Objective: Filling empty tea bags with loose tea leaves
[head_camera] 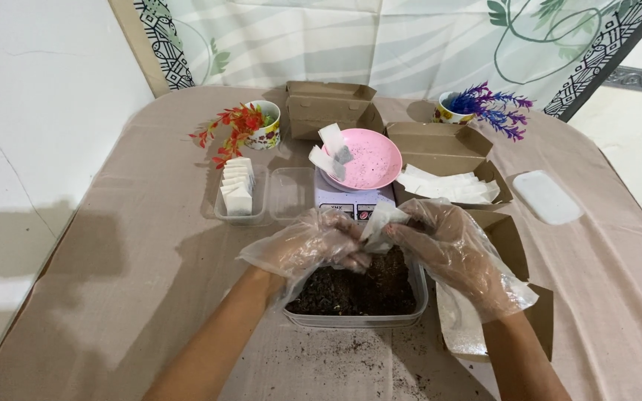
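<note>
From the head camera, your left hand and right hand, both in loose clear plastic gloves, meet over a clear tub of dark loose tea. Both hands pinch a small white paper bag between their fingertips, just above the tub's far edge. Behind it stands a scale with a pink plate holding two more bags. A tray of filled bags sits to the left.
</note>
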